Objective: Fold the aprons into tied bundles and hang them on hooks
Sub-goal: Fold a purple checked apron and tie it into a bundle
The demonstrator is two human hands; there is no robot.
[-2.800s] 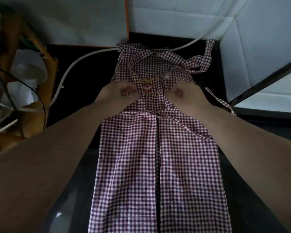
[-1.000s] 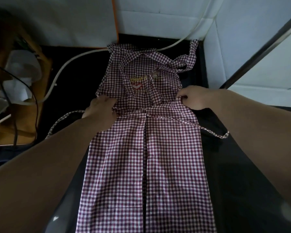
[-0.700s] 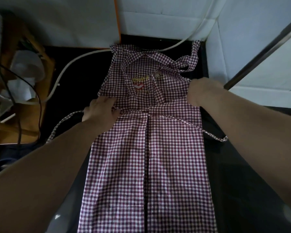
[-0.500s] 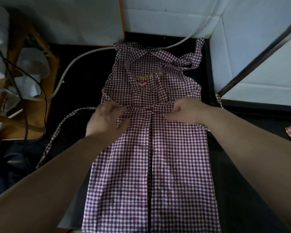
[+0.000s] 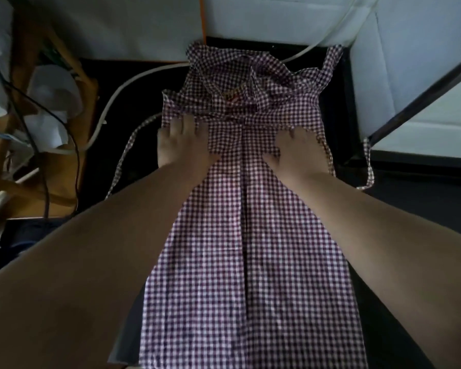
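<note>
left grip (image 5: 180, 145) and right grip (image 5: 298, 151), fingers spread flat, press the apron (image 5: 250, 249) waist on the counter (image 5: 144, 91).

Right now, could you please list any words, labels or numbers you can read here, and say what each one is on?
The printed emblem on the bib of the checked apron: yellow and red marks, too crumpled and blurred to read.
No other text, label or number is legible anywhere in view.
</note>
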